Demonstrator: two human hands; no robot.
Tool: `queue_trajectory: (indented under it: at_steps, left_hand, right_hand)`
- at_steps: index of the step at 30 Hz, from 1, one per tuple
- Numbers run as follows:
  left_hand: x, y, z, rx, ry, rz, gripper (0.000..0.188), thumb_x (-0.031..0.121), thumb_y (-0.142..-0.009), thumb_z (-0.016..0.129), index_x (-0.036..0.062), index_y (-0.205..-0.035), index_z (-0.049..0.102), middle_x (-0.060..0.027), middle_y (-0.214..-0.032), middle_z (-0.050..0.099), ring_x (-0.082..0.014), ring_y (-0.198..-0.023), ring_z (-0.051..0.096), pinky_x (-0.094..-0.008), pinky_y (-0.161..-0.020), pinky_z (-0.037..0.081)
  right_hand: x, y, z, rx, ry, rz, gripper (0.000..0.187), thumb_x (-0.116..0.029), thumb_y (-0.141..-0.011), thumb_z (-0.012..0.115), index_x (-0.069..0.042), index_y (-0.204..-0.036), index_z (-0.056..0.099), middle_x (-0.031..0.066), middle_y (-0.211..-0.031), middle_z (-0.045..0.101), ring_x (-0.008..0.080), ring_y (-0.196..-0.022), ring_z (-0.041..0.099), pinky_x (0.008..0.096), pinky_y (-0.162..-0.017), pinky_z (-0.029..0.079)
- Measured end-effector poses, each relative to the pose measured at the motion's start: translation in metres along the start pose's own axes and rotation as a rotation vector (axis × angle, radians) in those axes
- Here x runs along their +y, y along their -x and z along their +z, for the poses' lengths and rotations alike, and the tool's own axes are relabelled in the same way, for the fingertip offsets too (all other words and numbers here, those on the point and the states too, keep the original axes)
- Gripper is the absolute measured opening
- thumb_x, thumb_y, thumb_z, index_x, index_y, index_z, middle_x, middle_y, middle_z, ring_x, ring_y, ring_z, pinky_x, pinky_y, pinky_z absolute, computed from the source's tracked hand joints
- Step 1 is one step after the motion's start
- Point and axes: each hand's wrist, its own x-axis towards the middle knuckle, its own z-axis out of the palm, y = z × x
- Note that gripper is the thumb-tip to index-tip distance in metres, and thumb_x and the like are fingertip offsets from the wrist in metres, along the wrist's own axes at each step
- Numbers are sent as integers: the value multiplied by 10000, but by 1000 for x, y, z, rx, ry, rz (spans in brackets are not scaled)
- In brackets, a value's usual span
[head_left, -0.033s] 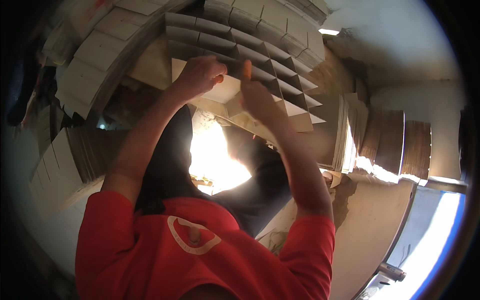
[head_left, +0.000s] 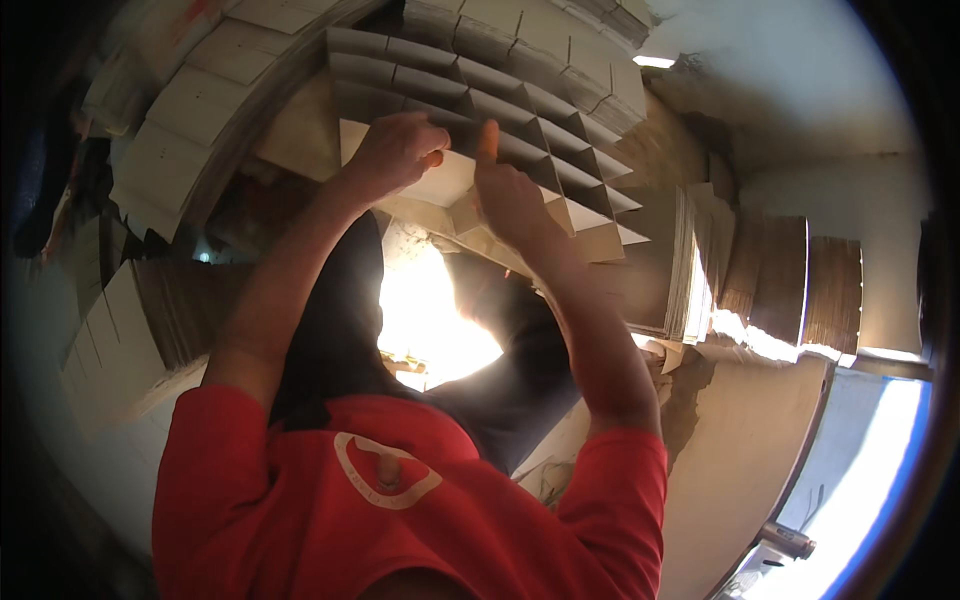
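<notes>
A grid of interlocked cardboard dividers [head_left: 497, 107] lies in front of me, its slotted strips forming several open cells. My left hand [head_left: 398, 150] is curled at the near left strip of the grid, its fingers closed on the cardboard edge. At the nearer middle of the grid, my right hand [head_left: 512, 200] has one orange-covered finger stretched forward along a strip. Its other fingers are bent in and seem to grip the board, though their undersides are hidden. Orange also shows at a fingertip of the left hand.
Stacked slotted cardboard strips [head_left: 190, 135] curve along the left, with another stack [head_left: 190, 305] lower down. More strips [head_left: 545, 50] stand behind the grid. Bundles of cardboard [head_left: 770, 270] line the right side. Bright light falls between my legs.
My right hand has shifted very slightly to the left. The left hand and the divider grid look almost unchanged.
</notes>
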Motion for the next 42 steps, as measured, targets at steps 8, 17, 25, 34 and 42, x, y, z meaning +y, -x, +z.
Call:
queue_trajectory:
  at_steps: [8,17,25,34,42]
  left_hand:
    - [7,11,-23,-20,-41,-4,459,22,-705,733,10,-1150,623,-125,-976,630,-264,-915,595,-363,-818,486]
    - [-21,33,-42,132,-265,-62,511,103,-708,770,95,-1198,626,-102,-1112,605,-275,-1053,556,-373,-895,468]
    - [-39,36,-40,61,-207,-122,484,99,-706,774,58,-1171,646,-114,-1082,618,-251,-1005,575,-345,-851,472]
    - [-35,35,-36,162,-46,-116,450,98,-709,778,43,-1139,657,-113,-1024,633,-220,-935,604,-330,-783,488]
    - [-37,46,-51,117,-84,-254,467,87,-717,771,49,-1165,645,-74,-1023,640,-193,-945,596,-302,-790,467]
  right_hand:
    - [69,67,-19,813,188,-15,475,-217,-846,642,-76,-1280,511,55,-801,624,248,-717,608,375,-559,490]
    - [205,194,5,448,452,755,469,-336,-764,719,-45,-1095,561,148,-1012,571,335,-958,545,445,-770,470]
    - [231,198,-1,545,234,791,359,-322,-747,725,-54,-944,591,174,-899,653,361,-865,616,460,-717,476]
    - [208,191,-34,835,11,969,205,-261,-891,613,-80,-902,707,151,-889,687,311,-781,646,391,-689,482]
    - [91,120,-124,1157,-125,452,227,-133,-807,761,-12,-985,690,38,-876,686,86,-747,610,228,-698,498]
